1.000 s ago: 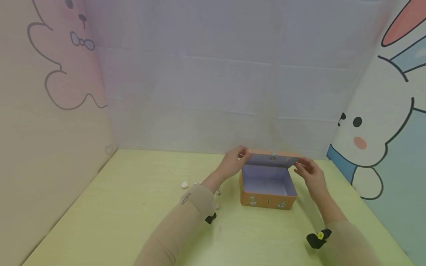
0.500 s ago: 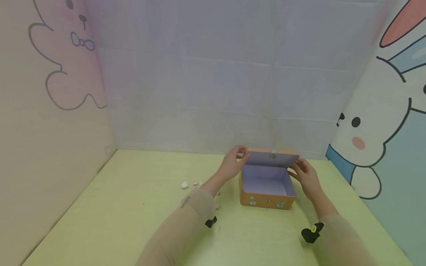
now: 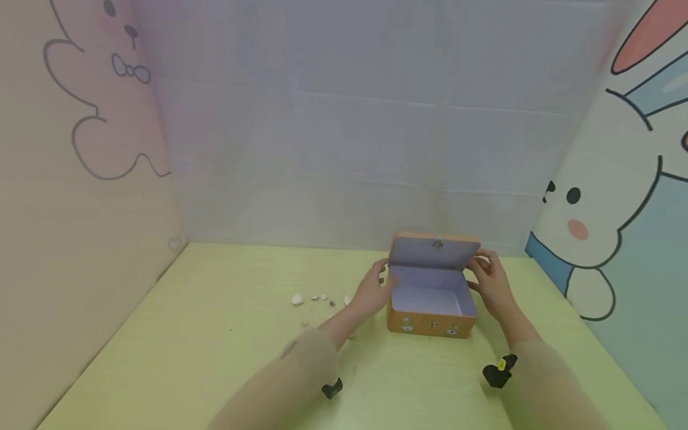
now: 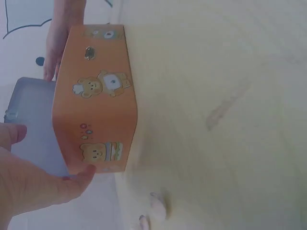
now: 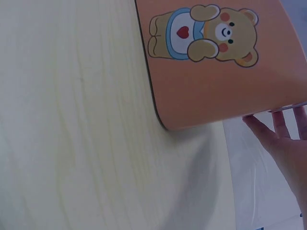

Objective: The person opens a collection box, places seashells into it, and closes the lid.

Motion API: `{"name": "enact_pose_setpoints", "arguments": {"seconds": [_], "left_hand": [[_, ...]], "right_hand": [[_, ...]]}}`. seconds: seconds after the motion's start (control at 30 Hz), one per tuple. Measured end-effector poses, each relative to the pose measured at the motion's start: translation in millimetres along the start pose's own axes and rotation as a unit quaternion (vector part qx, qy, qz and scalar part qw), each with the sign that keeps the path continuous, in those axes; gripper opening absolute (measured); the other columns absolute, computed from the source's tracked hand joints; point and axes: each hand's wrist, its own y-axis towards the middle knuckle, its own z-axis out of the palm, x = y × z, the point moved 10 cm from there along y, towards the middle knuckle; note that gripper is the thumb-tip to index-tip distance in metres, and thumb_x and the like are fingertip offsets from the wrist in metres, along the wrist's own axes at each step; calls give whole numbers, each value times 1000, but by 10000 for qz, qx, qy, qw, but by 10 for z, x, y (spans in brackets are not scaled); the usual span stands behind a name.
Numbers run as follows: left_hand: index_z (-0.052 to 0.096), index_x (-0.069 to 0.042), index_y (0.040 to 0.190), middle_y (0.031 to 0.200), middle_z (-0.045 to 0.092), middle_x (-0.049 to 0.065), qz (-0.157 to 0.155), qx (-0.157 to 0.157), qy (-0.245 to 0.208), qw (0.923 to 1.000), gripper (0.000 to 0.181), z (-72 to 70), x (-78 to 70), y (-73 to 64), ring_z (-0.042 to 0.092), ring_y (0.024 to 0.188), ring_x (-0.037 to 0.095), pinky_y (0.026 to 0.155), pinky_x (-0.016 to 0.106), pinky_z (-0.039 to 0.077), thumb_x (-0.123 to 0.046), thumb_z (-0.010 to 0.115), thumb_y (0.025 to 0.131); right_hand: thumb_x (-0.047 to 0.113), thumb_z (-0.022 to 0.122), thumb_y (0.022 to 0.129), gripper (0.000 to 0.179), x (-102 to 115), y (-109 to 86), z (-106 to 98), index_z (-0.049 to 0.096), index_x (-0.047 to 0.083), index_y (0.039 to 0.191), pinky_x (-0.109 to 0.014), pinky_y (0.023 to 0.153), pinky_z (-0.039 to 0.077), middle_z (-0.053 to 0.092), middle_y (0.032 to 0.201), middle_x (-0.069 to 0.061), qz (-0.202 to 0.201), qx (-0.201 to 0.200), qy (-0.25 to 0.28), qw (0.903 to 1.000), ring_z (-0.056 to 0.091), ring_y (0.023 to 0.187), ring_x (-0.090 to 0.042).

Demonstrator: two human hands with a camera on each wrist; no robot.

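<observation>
An orange tin box (image 3: 419, 323) with a lavender inside and bear pictures stands on the table at right of centre in the head view. Its hinged lid (image 3: 424, 254) is tilted up and back. My left hand (image 3: 371, 292) is at the box's left rim, its thumb and fingers spread; in the left wrist view, one fingertip of this left hand (image 4: 33, 184) touches or nearly touches the side with a bear and burger. At the right rear corner, my right hand (image 3: 493, 286) has its fingertips against the lid's edge. The right wrist view shows several fingers (image 5: 280, 127) there, fairly straight.
Several small whitish pieces, perhaps shells (image 3: 297, 299), lie on the pale yellow table (image 3: 226, 358) left of the box. A pale sheet (image 3: 322, 131) hangs behind the table. Side panels carry cartoon drawings, with a rabbit (image 3: 602, 209) at the right.
The lid has tipped further up and back. My left hand has left the lid's left edge and come down to the box's left rim. My right hand has shifted slightly left, against the lid.
</observation>
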Motion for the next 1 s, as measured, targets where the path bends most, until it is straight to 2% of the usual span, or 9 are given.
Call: {"name": "enact_pose_setpoints", "arguments": {"seconds": [0.17, 0.27, 0.5, 0.63, 0.73, 0.87, 1.0], "left_hand": [[27, -12, 148, 147, 36, 18, -298, 367, -282, 9985, 64, 136, 154, -124, 45, 126, 39, 98, 49, 43, -30, 57, 94], [27, -10, 148, 145, 37, 18, -318, 515, -482, 9970, 63, 191, 208, -166, 47, 125, 37, 97, 45, 46, -25, 57, 95], [27, -9, 148, 145, 36, 21, -411, 591, -1043, 9919, 62, 225, 267, -210, 45, 125, 40, 92, 48, 48, -13, 57, 93], [27, -10, 148, 146, 34, 21, -489, 669, -1395, 9868, 62, 243, 286, -223, 44, 126, 39, 90, 45, 50, -9, 55, 93], [27, -9, 148, 145, 35, 21, -466, 686, -1425, 9863, 62, 240, 288, -227, 44, 126, 38, 90, 43, 51, -7, 55, 93], [27, -10, 148, 145, 36, 21, -464, 669, -1325, 9878, 62, 226, 309, -240, 45, 125, 38, 89, 41, 51, -8, 56, 93], [27, -10, 148, 145, 36, 21, -469, 670, -1276, 9884, 62, 209, 310, -276, 45, 126, 38, 89, 41, 51, -8, 56, 93]], "right_hand": [[24, 49, 99, 11, 16, 18, 3, 42, 22, 106, -22, 69, 53, 55, 104, 14, -52, -54, -11, 10000, 57, 96, -1], [25, 49, 99, 10, 26, 21, 5, 43, 24, 107, -21, 69, 52, 54, 106, 13, -55, -65, -141, 9999, 56, 97, -1], [27, 49, 98, 21, 3, -3, 7, 44, 28, 118, -20, 73, 52, 52, 114, 10, -21, -33, -205, 9998, 54, 101, -1], [28, 49, 98, 35, -39, -25, 12, 43, 21, 132, -18, 76, 51, 48, 133, -6, 24, 17, -205, 9998, 53, 105, 1], [26, 49, 99, 47, -75, -39, 41, 35, 18, 143, -17, 79, 50, 32, 148, -19, 118, 173, -155, 9997, 49, 111, 1], [21, 49, 99, 57, -102, -45, 112, 25, 17, 150, -16, 82, 48, 18, 153, -23, 202, 463, -170, 9986, 42, 122, -7], [17, 49, 99, 62, -125, -40, 172, 16, 19, 152, -17, 86, 47, 15, 155, -19, 302, 709, -449, 9960, 30, 138, -28]]}}
